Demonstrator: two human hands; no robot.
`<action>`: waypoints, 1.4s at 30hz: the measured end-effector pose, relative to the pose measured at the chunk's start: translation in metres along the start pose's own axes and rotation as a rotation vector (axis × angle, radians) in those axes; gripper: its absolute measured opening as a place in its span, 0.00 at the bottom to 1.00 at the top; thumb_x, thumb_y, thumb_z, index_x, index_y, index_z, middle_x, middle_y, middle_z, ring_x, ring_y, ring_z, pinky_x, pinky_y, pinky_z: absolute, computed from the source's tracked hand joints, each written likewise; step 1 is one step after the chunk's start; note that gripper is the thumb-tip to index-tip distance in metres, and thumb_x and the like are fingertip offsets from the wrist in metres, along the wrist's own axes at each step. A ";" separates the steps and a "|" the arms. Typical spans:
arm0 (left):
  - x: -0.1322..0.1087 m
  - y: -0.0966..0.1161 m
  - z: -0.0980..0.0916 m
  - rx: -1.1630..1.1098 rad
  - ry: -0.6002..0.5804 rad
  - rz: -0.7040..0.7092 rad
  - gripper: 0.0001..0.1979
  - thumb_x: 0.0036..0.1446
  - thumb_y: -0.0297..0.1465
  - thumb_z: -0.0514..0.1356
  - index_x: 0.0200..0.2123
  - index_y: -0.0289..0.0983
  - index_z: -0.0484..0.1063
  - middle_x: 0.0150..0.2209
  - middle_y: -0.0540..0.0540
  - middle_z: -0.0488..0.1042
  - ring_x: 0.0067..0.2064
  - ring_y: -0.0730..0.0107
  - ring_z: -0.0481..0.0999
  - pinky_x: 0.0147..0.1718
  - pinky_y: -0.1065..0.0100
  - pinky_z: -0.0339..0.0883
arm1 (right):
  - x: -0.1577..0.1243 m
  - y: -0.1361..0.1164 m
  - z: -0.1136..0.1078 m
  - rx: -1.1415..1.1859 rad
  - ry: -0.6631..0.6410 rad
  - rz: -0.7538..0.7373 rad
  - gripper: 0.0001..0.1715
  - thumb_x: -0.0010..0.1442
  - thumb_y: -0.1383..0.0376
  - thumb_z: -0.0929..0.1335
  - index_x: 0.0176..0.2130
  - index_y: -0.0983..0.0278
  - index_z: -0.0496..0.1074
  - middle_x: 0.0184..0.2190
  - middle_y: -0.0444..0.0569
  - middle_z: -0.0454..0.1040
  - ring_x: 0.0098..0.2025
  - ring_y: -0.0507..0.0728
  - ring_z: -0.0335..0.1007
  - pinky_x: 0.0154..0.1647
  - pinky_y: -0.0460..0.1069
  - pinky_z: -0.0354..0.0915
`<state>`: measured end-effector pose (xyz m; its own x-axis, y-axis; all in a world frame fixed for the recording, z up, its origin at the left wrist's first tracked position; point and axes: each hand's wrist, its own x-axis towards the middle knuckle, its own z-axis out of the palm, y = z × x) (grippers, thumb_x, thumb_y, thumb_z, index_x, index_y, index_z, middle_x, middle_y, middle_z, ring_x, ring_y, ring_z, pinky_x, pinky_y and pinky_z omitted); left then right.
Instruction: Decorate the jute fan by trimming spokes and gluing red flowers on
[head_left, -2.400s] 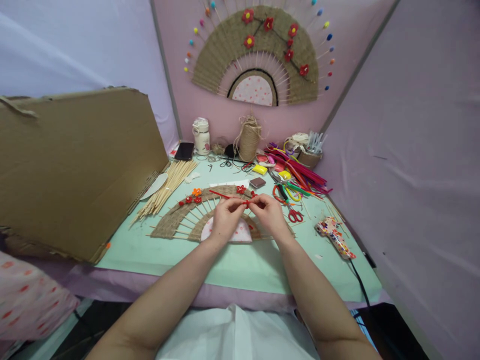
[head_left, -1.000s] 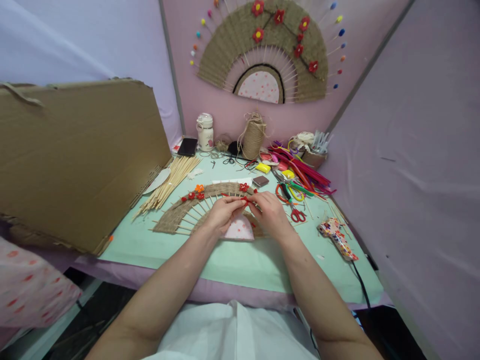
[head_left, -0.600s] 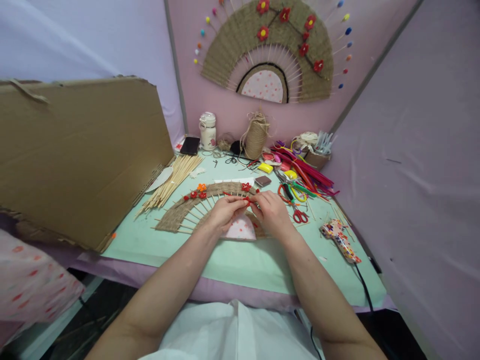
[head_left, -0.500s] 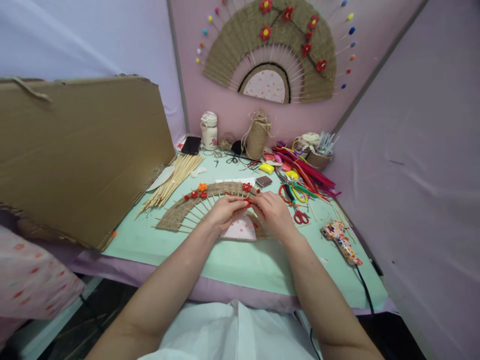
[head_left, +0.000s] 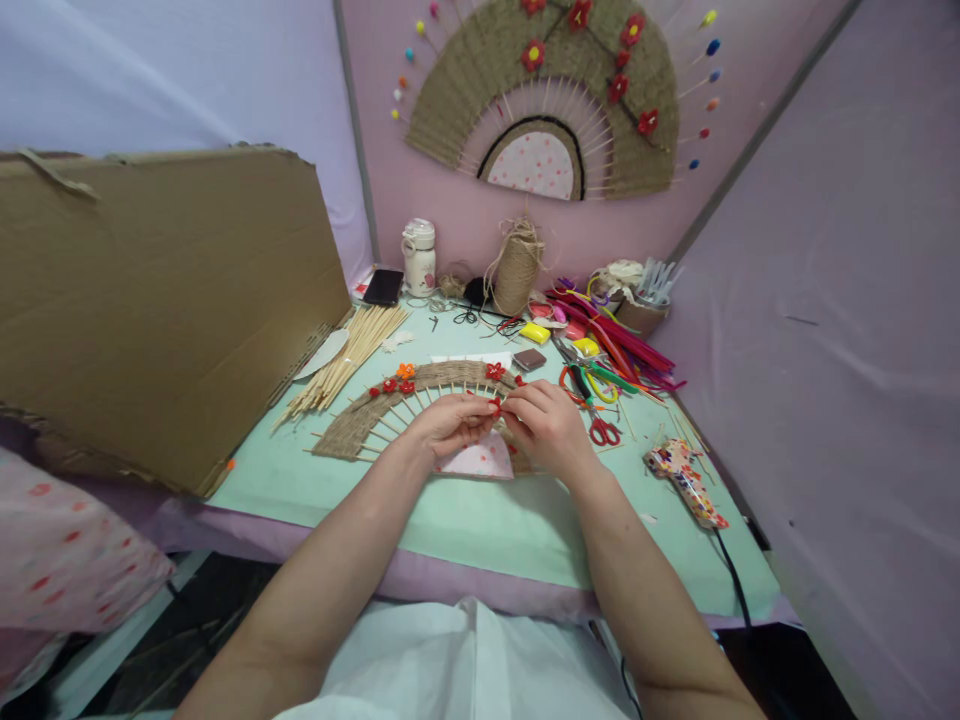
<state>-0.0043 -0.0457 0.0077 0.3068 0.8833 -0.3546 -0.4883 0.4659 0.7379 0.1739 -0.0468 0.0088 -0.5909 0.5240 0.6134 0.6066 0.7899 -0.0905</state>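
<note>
Between the fingertips of both hands is a small red flower (head_left: 495, 406), partly covered by the fingers. My left hand (head_left: 456, 424) pinches it from the left, and my right hand (head_left: 546, 420) pinches it from the right. Below them on the table lies a woven twine fan (head_left: 341, 436) with thin wooden sticks as ribs. Red flowers (head_left: 494, 370) and an orange flower (head_left: 406, 371) sit along its upper band. At its base is a half-round piece of white cloth with pink dots (head_left: 480, 458). The fan's right side is mostly hidden by my right hand.
Wooden sticks (head_left: 352, 355) and a large cardboard sheet (head_left: 165, 320) are at left. Red-handled scissors (head_left: 604, 430), pipe cleaners (head_left: 622, 340) and a patterned glue gun (head_left: 686, 482) with a cord lie at right. A twine spool (head_left: 517, 268) and white bottle (head_left: 419, 260) stand behind.
The hands stay together on the small red flower, with only slight shifts of the fingers. The camera view has moved a little.
</note>
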 end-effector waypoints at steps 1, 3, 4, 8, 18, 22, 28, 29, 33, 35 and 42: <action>0.000 0.000 0.000 0.005 -0.006 0.004 0.07 0.41 0.18 0.67 0.22 0.32 0.72 0.22 0.48 0.73 0.27 0.77 0.73 0.29 0.76 0.68 | 0.000 0.000 0.000 0.001 -0.001 0.007 0.11 0.66 0.65 0.62 0.38 0.62 0.74 0.38 0.52 0.76 0.42 0.59 0.65 0.42 0.54 0.60; 0.000 -0.001 0.000 0.026 -0.015 0.019 0.06 0.41 0.19 0.67 0.22 0.31 0.73 0.22 0.48 0.74 0.27 0.77 0.73 0.30 0.75 0.68 | 0.001 -0.001 -0.001 -0.002 -0.001 0.022 0.11 0.66 0.65 0.62 0.38 0.62 0.73 0.37 0.52 0.76 0.42 0.58 0.65 0.42 0.54 0.60; 0.001 -0.001 0.000 0.041 -0.013 0.032 0.06 0.40 0.19 0.68 0.22 0.31 0.74 0.23 0.48 0.74 0.27 0.77 0.73 0.31 0.74 0.68 | 0.001 -0.001 -0.001 -0.008 -0.004 0.030 0.12 0.66 0.64 0.62 0.38 0.62 0.73 0.37 0.51 0.76 0.42 0.58 0.65 0.42 0.54 0.60; 0.003 -0.005 -0.002 0.171 0.055 0.140 0.07 0.38 0.22 0.69 0.24 0.32 0.76 0.24 0.47 0.75 0.28 0.75 0.73 0.33 0.72 0.67 | 0.001 -0.002 -0.001 -0.044 -0.038 0.050 0.12 0.66 0.64 0.62 0.36 0.63 0.73 0.36 0.51 0.76 0.41 0.58 0.65 0.41 0.53 0.58; 0.002 -0.007 0.003 0.894 0.244 0.545 0.06 0.44 0.23 0.61 0.24 0.36 0.78 0.26 0.47 0.77 0.30 0.67 0.73 0.32 0.68 0.65 | 0.002 -0.006 0.004 -0.151 -0.087 0.149 0.07 0.62 0.66 0.65 0.32 0.63 0.71 0.32 0.51 0.75 0.40 0.59 0.66 0.40 0.53 0.55; 0.002 -0.012 0.005 1.067 0.309 0.712 0.06 0.47 0.23 0.61 0.26 0.38 0.78 0.30 0.47 0.76 0.34 0.66 0.74 0.37 0.67 0.65 | 0.002 -0.008 0.010 -0.081 -0.048 0.306 0.06 0.58 0.67 0.66 0.29 0.62 0.69 0.29 0.51 0.73 0.37 0.59 0.65 0.38 0.52 0.56; 0.005 -0.030 0.009 1.114 0.403 0.943 0.06 0.51 0.22 0.61 0.30 0.37 0.76 0.34 0.46 0.74 0.38 0.67 0.74 0.40 0.66 0.68 | 0.006 -0.012 0.018 0.288 0.056 0.696 0.05 0.53 0.64 0.65 0.26 0.62 0.67 0.25 0.45 0.70 0.30 0.55 0.63 0.33 0.49 0.56; 0.006 -0.033 0.010 1.117 0.416 0.982 0.06 0.51 0.22 0.61 0.30 0.37 0.76 0.34 0.46 0.74 0.39 0.67 0.74 0.41 0.66 0.68 | 0.006 -0.012 0.020 0.380 0.072 0.764 0.05 0.51 0.64 0.65 0.25 0.62 0.66 0.23 0.44 0.69 0.28 0.54 0.62 0.31 0.48 0.56; 0.008 -0.039 0.014 1.104 0.373 1.109 0.06 0.53 0.21 0.59 0.31 0.36 0.74 0.37 0.43 0.73 0.44 0.65 0.73 0.46 0.63 0.68 | 0.009 -0.010 0.027 0.656 0.094 0.928 0.07 0.49 0.62 0.63 0.23 0.62 0.62 0.18 0.40 0.63 0.22 0.51 0.57 0.25 0.47 0.54; 0.009 -0.038 0.013 1.028 0.362 1.082 0.05 0.53 0.22 0.59 0.31 0.36 0.75 0.38 0.43 0.73 0.44 0.65 0.74 0.46 0.64 0.68 | 0.009 -0.009 0.026 0.694 0.077 0.932 0.08 0.50 0.60 0.62 0.24 0.62 0.63 0.18 0.39 0.62 0.22 0.51 0.56 0.24 0.47 0.54; 0.012 -0.023 0.009 0.538 0.405 0.551 0.06 0.47 0.30 0.64 0.30 0.34 0.77 0.33 0.44 0.78 0.34 0.68 0.76 0.35 0.68 0.68 | 0.006 -0.004 0.010 0.543 0.116 0.807 0.14 0.56 0.58 0.64 0.30 0.65 0.72 0.25 0.45 0.72 0.28 0.53 0.63 0.31 0.47 0.58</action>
<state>0.0178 -0.0461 -0.0085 -0.2240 0.9741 0.0311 0.0022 -0.0314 0.9995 0.1619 -0.0437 0.0048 -0.0330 0.9596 0.2793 0.4609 0.2626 -0.8477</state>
